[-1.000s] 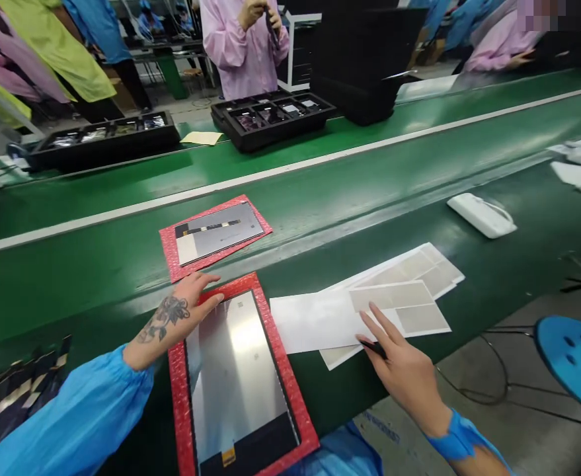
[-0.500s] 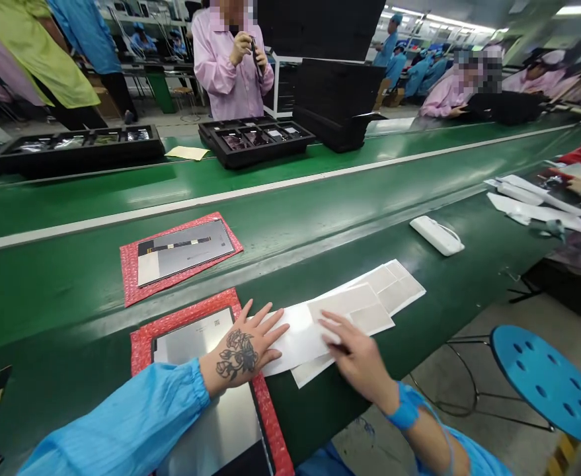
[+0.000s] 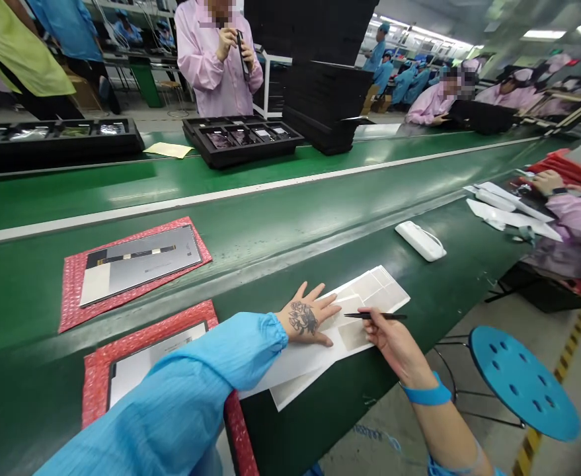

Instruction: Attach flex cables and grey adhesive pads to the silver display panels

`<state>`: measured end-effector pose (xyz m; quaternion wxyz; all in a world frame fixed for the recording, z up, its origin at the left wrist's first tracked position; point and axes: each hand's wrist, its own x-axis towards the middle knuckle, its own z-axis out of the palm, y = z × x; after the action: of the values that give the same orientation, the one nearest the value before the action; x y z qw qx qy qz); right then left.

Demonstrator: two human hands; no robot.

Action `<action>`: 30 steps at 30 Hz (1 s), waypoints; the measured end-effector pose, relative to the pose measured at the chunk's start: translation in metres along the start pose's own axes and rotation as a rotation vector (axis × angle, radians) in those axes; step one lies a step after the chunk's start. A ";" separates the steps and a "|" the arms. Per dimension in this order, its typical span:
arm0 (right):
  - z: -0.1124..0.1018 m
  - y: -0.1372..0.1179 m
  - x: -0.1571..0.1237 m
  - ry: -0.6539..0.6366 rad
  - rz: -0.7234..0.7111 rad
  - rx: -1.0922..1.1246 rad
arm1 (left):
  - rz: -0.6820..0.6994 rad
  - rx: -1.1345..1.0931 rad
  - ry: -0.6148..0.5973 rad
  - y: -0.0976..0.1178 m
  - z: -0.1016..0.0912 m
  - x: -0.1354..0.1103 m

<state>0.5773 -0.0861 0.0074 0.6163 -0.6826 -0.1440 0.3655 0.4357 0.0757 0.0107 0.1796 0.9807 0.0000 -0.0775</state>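
Note:
My left hand (image 3: 306,318) lies flat with fingers spread on the white sheets (image 3: 303,360), which carry greyish rectangular film pieces. Black tweezers (image 3: 353,315) are held in my right hand (image 3: 389,344), their tip pointing left over the sheets, close to my left fingers. Under my left forearm sits a display panel (image 3: 139,373) on red bubble wrap (image 3: 96,390), largely covered by the sleeve. Farther off, a second display panel (image 3: 141,268), its flex cable facing up, rests on another red bubble-wrap sheet (image 3: 75,291).
A white case with a strap (image 3: 420,240) lies on the green bench. Black trays (image 3: 240,155) with parts stand across the bench, where a person in pink (image 3: 215,66) holds a dark object. A blue stool (image 3: 523,383) is at lower right; a co-worker's hand (image 3: 548,182) shows at right.
My left hand has slid right along the sheets, off the panel's edge. My right hand has moved right and now shows tweezers. The view has shifted a little.

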 end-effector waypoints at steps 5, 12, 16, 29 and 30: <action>0.000 0.008 -0.007 -0.062 -0.027 -0.056 | 0.031 -0.053 0.020 -0.018 0.008 0.004; 0.006 0.021 -0.004 0.040 -0.086 -0.067 | 0.055 -0.203 0.094 -0.018 0.016 0.003; 0.008 0.025 -0.004 0.074 -0.104 -0.061 | 0.067 -0.258 0.126 -0.020 0.020 0.005; 0.008 0.017 -0.002 0.026 -0.063 -0.115 | -0.002 -0.301 0.153 -0.012 0.011 0.000; 0.008 0.016 -0.001 0.020 -0.056 -0.112 | 0.001 -0.296 0.148 -0.012 0.012 0.001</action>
<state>0.5668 -0.0842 -0.0070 0.5884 -0.7154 -0.1772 0.3326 0.4341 0.0830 -0.0048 0.3216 0.9466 0.0244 -0.0041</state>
